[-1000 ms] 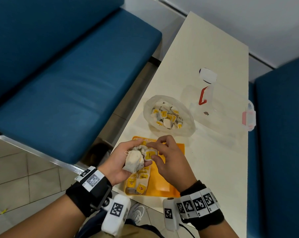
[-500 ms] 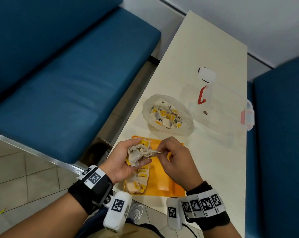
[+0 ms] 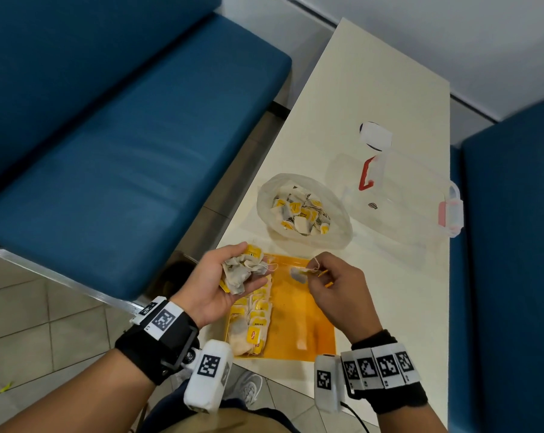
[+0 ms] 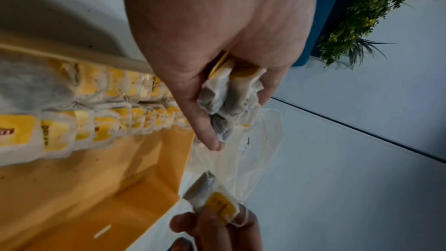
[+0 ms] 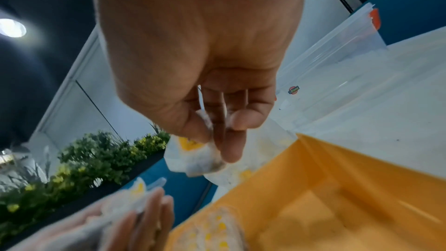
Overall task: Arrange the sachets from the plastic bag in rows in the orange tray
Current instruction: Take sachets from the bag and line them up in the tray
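Observation:
An orange tray (image 3: 299,310) lies at the table's near edge, with rows of yellow-tagged sachets (image 3: 252,320) along its left side. My left hand (image 3: 233,276) hovers over the tray's far left corner and grips a bunch of sachets (image 3: 238,270), palm up. My right hand (image 3: 324,276) is above the tray's far right part and pinches a single sachet (image 3: 297,274) by its tag and string. In the left wrist view the bunch (image 4: 231,98) sits in curled fingers. In the right wrist view the single sachet (image 5: 190,156) hangs from the fingertips. The open plastic bag (image 3: 305,210) holds several more sachets.
A clear plastic container (image 3: 399,195) with red clasps stands right of the bag, a white lid (image 3: 375,135) beyond it. Blue benches (image 3: 123,151) flank the white table (image 3: 405,292). The tray's right half (image 3: 308,326) is bare orange.
My right hand has pulled one sachet out of the bunch and moved right, away from the left hand. The left hand has opened upward slightly, still holding the bunch.

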Available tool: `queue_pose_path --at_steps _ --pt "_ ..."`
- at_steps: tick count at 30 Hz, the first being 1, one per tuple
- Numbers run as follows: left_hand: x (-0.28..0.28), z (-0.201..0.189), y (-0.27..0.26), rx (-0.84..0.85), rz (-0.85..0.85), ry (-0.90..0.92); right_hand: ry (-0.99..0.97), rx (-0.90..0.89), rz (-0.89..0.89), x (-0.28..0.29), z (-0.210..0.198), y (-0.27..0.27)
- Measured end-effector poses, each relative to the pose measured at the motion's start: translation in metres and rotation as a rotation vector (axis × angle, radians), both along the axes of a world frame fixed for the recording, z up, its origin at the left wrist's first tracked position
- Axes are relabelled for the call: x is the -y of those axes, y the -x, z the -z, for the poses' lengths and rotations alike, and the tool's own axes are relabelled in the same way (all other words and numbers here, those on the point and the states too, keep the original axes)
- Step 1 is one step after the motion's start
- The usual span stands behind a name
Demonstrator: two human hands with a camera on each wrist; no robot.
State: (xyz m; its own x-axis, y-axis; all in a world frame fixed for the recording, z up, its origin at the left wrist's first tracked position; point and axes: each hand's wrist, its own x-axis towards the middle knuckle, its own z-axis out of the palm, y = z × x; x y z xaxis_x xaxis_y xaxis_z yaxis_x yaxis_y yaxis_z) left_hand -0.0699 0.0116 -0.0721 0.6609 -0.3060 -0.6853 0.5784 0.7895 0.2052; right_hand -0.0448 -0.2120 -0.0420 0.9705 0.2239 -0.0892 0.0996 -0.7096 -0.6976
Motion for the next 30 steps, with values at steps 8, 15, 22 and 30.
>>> queue_pose_path --at_steps 8,15,22,30 --pt "-0.003 0.003 0.001 0.008 -0.005 -0.034 0.314 -0.058 -0.025 -0.007 0.029 -0.012" --pt "-0.003 0.003 0.003 0.007 -0.012 -0.032 0.413 -0.028 -0.093 -0.020 0.051 -0.019" --pt "-0.004 0.002 0.005 0.019 -0.003 -0.035 0.428 -0.044 -0.018 -0.033 0.055 -0.024" --pt "-0.003 0.002 0.007 0.037 0.013 -0.049 0.369 -0.063 0.073 -0.040 0.052 -0.024"
